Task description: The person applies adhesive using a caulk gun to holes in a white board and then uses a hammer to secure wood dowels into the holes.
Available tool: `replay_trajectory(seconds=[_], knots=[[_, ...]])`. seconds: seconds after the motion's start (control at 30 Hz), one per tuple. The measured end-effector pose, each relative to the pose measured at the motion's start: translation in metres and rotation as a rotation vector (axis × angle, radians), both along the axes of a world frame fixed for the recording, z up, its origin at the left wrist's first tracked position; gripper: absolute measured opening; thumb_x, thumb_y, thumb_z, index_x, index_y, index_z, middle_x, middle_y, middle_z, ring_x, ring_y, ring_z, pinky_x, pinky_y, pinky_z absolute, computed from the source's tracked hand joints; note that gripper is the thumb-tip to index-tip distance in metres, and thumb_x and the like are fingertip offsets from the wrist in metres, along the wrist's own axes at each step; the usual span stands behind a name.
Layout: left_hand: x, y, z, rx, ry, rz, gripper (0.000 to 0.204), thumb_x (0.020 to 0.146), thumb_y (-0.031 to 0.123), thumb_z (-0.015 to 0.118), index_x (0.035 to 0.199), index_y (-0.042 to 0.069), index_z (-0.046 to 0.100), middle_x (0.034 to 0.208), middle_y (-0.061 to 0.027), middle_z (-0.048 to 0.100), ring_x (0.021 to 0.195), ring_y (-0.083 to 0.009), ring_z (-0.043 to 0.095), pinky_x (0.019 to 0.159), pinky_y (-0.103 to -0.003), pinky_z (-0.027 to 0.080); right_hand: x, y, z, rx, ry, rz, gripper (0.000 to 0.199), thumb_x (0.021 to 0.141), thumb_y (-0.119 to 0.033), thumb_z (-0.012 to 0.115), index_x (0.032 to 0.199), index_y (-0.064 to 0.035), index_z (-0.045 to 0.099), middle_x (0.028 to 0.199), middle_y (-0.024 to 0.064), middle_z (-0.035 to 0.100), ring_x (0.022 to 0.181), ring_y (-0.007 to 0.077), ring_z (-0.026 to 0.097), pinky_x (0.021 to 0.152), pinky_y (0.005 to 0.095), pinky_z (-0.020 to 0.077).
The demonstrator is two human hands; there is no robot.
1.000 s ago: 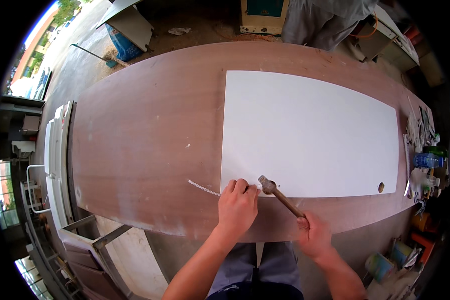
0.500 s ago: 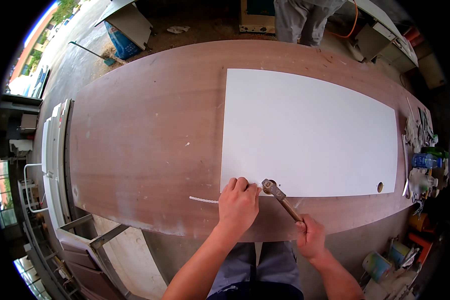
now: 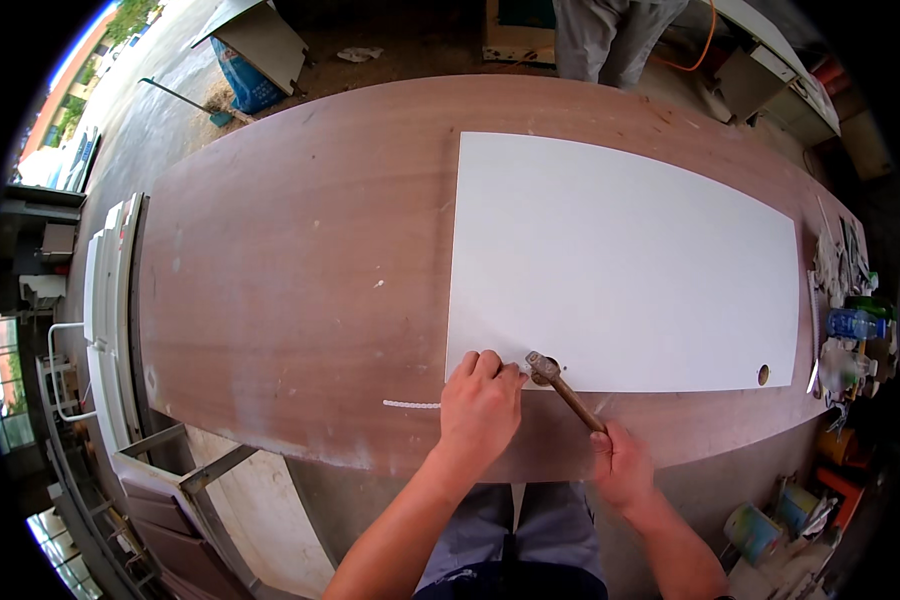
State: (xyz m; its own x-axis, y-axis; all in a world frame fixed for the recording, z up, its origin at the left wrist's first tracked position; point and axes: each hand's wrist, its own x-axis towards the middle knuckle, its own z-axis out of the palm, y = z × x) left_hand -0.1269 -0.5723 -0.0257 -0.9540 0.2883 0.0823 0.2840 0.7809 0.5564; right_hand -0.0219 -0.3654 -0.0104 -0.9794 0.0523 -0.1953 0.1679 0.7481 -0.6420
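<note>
White panel (image 3: 625, 260), near-left corner: left hand (image 3: 479, 405) pinches a strip (image 3: 410, 404); right hand (image 3: 625, 463) grips the hammer (image 3: 573, 402), slanting far-left, head just beside.

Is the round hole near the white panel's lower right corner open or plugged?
Open: the round hole in the white panel shows brown inside, with no fitting visible. Its depth I cannot tell.

The white rectangular panel (image 3: 630, 260) lies on the right part of the broad brown tabletop (image 3: 290, 270). The bare left hand (image 3: 480, 410) is at the panel's near edge, by its left corner, with a thin white strip (image 3: 410, 404) on the tabletop to its left. Right of it, a brown-handled metal hammer (image 3: 570, 398) slants from the bare right hand (image 3: 625, 468) over that edge. Grey-trousered legs (image 3: 605, 42) stand behind.
</note>
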Motion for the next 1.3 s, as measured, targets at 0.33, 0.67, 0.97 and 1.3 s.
replay_trajectory(seconds=[0.33,0.67,0.97,1.3], knots=[[0.004,-0.015,0.003,0.007,0.031,0.067,0.005,0.079,0.007,0.07,0.083,0.005,0.066,0.081,-0.0057,0.057,0.075,-0.026,0.057,0.063,-0.036,0.048,0.008,0.0,0.028,-0.312,0.177,-0.057,0.02,0.095,-0.019,0.052,0.087,-0.0016,0.057,0.062,0.0112,0.049,0.049,0.0268,0.048,0.047,0.0332,0.0383],[-0.003,-0.002,0.006,0.004,-0.104,0.03,0.009,0.082,0.011,0.067,0.083,0.003,0.064,0.084,-0.0086,0.056,0.08,-0.0269,0.059,0.063,-0.038,0.05,0.01,0.005,0.01,-0.273,0.035,-0.164,0.026,0.097,-0.023,0.049,0.089,-0.0001,0.059,0.06,0.0111,0.049,0.05,0.0216,0.047,0.048,0.0313,0.0368],[-0.037,0.021,0.017,-0.401,-0.151,-0.433,0.007,0.067,0.003,0.064,0.073,0.002,0.061,0.087,-0.0112,0.055,0.085,-0.0243,0.058,0.064,-0.032,0.054,-0.082,0.028,0.01,-0.429,-0.017,-0.315,0.037,0.102,-0.03,0.046,0.087,0.0006,0.059,0.059,-0.0019,0.044,0.054,0.0059,0.038,0.049,0.0248,0.0315],[-0.044,0.02,0.047,-0.122,-0.179,-0.392,0.006,0.067,0.008,0.063,0.07,0.003,0.062,0.09,-0.0137,0.056,0.085,-0.0282,0.059,0.064,-0.038,0.052,-0.088,0.033,-0.013,-0.502,-0.02,-0.356,0.037,0.102,-0.03,0.047,0.082,-0.0017,0.059,0.056,-0.0019,0.043,0.051,0.0067,0.037,0.048,0.0263,0.0327]])
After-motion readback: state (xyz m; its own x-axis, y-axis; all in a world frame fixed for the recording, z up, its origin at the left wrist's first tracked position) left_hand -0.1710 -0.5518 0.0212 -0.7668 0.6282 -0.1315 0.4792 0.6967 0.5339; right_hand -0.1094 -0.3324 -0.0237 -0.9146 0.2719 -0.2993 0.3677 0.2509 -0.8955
